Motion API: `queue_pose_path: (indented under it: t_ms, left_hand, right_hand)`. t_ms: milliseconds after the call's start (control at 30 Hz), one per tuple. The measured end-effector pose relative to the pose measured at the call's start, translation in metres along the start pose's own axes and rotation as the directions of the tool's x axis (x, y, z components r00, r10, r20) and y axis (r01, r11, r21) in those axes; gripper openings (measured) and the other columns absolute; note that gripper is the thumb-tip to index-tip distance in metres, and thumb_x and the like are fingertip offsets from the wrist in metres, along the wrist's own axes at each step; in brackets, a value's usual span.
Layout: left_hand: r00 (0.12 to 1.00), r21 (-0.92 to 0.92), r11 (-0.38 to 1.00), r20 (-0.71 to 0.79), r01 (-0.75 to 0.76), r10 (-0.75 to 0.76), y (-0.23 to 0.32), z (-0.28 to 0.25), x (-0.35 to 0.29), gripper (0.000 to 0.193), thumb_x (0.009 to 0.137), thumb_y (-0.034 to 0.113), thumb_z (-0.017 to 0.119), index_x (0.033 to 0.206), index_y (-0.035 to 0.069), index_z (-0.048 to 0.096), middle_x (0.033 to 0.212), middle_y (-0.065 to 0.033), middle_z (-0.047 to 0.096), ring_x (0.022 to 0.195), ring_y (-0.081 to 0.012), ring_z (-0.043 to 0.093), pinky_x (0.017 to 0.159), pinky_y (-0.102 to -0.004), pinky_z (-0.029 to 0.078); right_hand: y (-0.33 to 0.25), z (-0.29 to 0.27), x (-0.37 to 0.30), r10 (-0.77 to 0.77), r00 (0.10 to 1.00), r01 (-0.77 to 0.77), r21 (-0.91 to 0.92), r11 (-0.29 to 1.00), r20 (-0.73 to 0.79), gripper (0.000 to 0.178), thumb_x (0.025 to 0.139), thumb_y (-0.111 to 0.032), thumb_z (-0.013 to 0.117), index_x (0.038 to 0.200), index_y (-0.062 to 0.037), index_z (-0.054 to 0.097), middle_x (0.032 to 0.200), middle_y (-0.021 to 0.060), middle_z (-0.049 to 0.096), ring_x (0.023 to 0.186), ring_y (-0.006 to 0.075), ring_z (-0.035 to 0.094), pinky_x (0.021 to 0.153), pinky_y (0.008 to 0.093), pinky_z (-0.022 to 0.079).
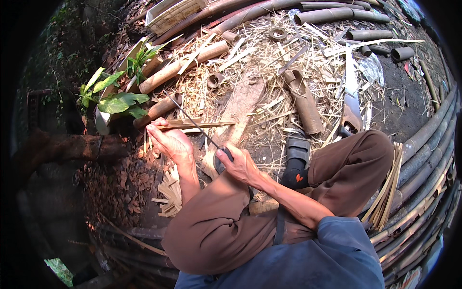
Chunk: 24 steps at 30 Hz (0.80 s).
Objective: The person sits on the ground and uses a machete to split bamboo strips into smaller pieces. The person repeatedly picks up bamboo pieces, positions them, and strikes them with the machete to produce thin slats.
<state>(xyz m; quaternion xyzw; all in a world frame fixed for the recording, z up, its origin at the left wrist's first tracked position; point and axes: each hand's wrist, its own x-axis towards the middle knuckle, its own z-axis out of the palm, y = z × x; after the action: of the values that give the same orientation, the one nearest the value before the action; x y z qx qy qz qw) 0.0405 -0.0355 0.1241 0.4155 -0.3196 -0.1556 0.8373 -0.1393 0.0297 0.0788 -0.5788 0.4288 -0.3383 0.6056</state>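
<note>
My left hand (171, 143) is closed round one end of a narrow bamboo strip (211, 125), which points to the right over the ground. In my right hand (240, 167) is the dark handle of a knife. The knife's long, thin blade (204, 134) slants up and left and crosses the strip close to my left hand. Whether the edge cuts into the strip, I cannot tell. Below my left hand lies a small pile of short split bamboo pieces (171, 192).
Bamboo shavings (269, 62) cover the ground ahead. A handsaw (352, 91) and a cut bamboo tube (305, 103) lie to the right. Long poles (423, 137) curve along the right side, beside a bundle of thin strips (385, 192). A pale crate (173, 17) stands at the back left.
</note>
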Motion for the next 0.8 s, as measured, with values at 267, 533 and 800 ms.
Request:
queue_pose_path:
  t_ms: [267, 533, 800]
  left_hand:
    - [0.999, -0.060, 0.998, 0.045, -0.001, 0.003, 0.008, 0.000, -0.012, 0.030, 0.101, 0.034, 0.051, 0.083, 0.009, 0.050, 0.080, -0.0022, 0.045, 0.080, -0.0130, 0.043, 0.080, -0.0278, 0.036]
    - [0.999, -0.018, 0.999, 0.011, -0.038, 0.038, 0.001, -0.013, 0.000, 0.033, 0.103, 0.033, 0.046, 0.081, 0.009, 0.045, 0.078, -0.0020, 0.043, 0.076, -0.0125, 0.042, 0.076, -0.0296, 0.036]
    - [0.997, -0.016, 1.000, 0.072, -0.001, 0.003, 0.009, -0.008, -0.012, 0.034, 0.102, 0.036, 0.047, 0.084, 0.007, 0.049, 0.080, -0.0029, 0.046, 0.078, -0.0134, 0.044, 0.079, -0.0303, 0.037]
  right_hand:
    - [-0.002, 0.012, 0.003, 0.014, 0.999, -0.014, -0.016, 1.000, 0.035, 0.036, 0.096, -0.037, 0.055, 0.092, -0.0022, 0.055, 0.061, 0.0200, 0.055, 0.055, 0.0391, 0.053, 0.056, 0.0447, 0.044]
    - [0.010, 0.015, 0.002, -0.016, 1.000, 0.020, -0.151, 0.988, 0.027, 0.037, 0.096, -0.040, 0.054, 0.096, -0.0034, 0.057, 0.063, 0.0252, 0.058, 0.064, 0.0481, 0.059, 0.058, 0.0507, 0.046]
    - [0.142, -0.016, 0.003, 0.222, 0.963, -0.258, -0.299, 0.919, -0.152, 0.047, 0.096, -0.043, 0.051, 0.093, 0.0037, 0.054, 0.075, 0.0324, 0.060, 0.075, 0.0520, 0.060, 0.066, 0.0553, 0.044]
